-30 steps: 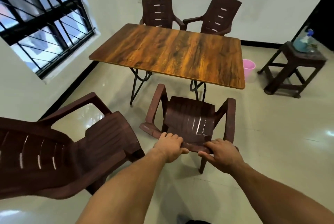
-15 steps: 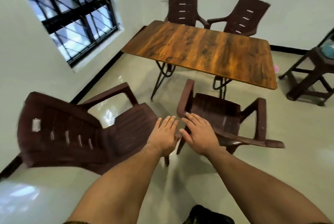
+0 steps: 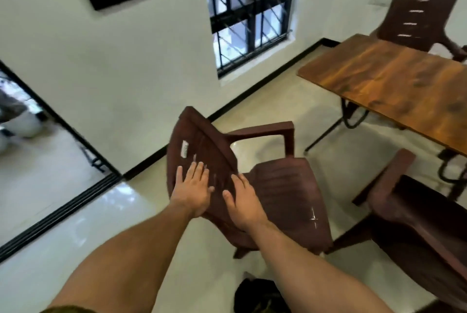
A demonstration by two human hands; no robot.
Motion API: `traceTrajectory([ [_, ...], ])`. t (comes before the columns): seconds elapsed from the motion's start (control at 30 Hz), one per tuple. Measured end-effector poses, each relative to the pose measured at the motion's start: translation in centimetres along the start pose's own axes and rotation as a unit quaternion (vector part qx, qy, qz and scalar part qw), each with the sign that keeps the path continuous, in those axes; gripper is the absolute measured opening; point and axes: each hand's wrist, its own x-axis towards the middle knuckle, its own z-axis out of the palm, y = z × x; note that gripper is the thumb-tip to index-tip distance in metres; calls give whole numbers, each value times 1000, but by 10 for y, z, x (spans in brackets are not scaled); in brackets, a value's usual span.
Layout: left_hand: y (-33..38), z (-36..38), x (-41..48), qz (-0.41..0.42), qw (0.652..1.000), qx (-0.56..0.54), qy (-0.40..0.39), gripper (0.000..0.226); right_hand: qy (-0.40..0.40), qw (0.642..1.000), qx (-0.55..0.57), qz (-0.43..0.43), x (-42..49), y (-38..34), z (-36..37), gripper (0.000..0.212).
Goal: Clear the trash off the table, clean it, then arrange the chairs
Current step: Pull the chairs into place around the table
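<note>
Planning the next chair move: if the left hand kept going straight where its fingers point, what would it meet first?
The backrest of the brown chair in front: the open left hand overlaps it in the picture. Whether they touch is unclear.

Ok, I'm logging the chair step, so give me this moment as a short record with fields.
left hand: open, fingers straight, at the backrest of the chair
right hand: open, beside it at the same backrest
chair: on the floor, apart from the table
table: wooden top, right of the chair
second chair: at the table's near side
third chair: at its far side
</note>
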Motion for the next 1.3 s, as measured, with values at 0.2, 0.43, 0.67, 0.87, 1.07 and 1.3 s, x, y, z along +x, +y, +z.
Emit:
traceTrajectory([
  [0.2, -83, -22, 40, 9, 1000, -6, -7, 59, -53, 997, 53, -20, 62, -71, 55, 60],
  [0.43, -139, -22, 105, 117, 992, 36, -18, 60, -8, 993, 111, 40, 112, -105, 100, 50],
  [0.67, -161, -24, 148, 246, 963, 107, 1, 66, 140, 963, -28, 230, 115, -172, 137, 42],
  [0.87, -177, -23, 149, 277, 951, 136, -12, 73, 99, 948, -196, 230, 109, -188, 163, 60],
  [1.07, -172, -32, 140, 312, 942, 123, 5, 66, 48, 952, -250, 171, 93, -161, 135, 56],
  [1.3, -120, -31, 143, 357, 931, 81, 9, 65, -9, 945, -297, 133, 61, -101, 60, 62],
])
